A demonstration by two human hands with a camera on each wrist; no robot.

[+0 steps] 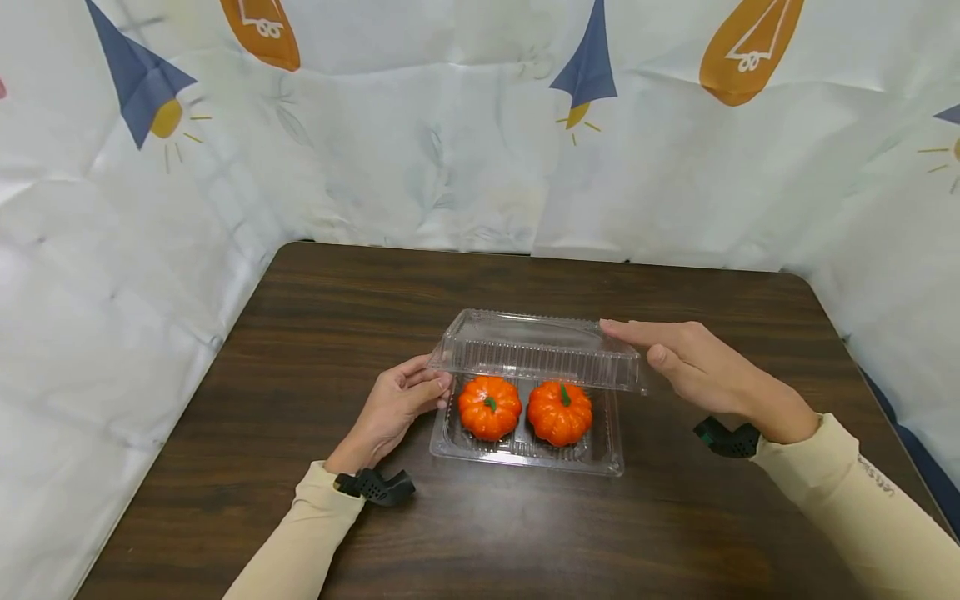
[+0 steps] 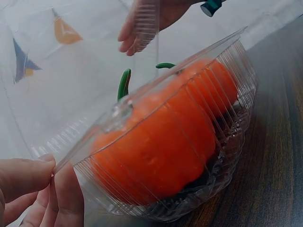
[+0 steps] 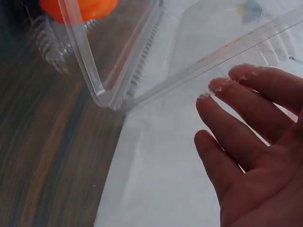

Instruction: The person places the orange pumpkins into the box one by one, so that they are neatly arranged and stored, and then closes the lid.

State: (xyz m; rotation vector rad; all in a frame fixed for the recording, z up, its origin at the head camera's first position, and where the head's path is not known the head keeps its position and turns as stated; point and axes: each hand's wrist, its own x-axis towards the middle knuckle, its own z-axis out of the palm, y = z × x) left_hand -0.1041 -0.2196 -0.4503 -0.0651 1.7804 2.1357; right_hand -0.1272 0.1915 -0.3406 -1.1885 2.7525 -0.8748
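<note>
A clear plastic clamshell container [image 1: 521,460] lies on the table with its hinged lid [image 1: 525,358] partly raised at the far side. Two small orange pumpkins [image 1: 489,421] [image 1: 555,423] with green stems sit side by side in its base. My left hand [image 1: 397,404] pinches the container's left edge near the hinge, thumb above and fingers below, as the left wrist view shows. My right hand [image 1: 697,362] is at the lid's right side, fingers extended. In the right wrist view its fingertips [image 3: 218,85] touch the clear lid from outside.
The dark wood-grain table [image 1: 300,333] has rounded far corners. A white printed curtain [image 1: 420,150] hangs behind it and along both sides. Each wrist wears a black band camera [image 1: 378,487], below pale sleeves.
</note>
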